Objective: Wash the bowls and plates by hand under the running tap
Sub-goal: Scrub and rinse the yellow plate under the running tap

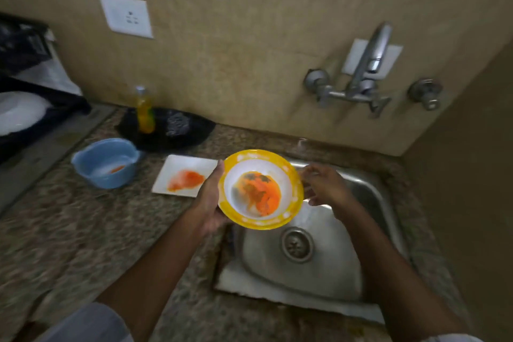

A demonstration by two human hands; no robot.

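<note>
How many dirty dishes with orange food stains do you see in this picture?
3. The yellow bowl is held by the left hand over the sink. The white plate and the blue bowl sit on the counter. Others may be hidden.

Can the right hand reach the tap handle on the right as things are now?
Probably yes. The right hand hovers open beside the yellow bowl, which the left hand holds. Nothing stands between it and the right tap handle on the wall.
</note>
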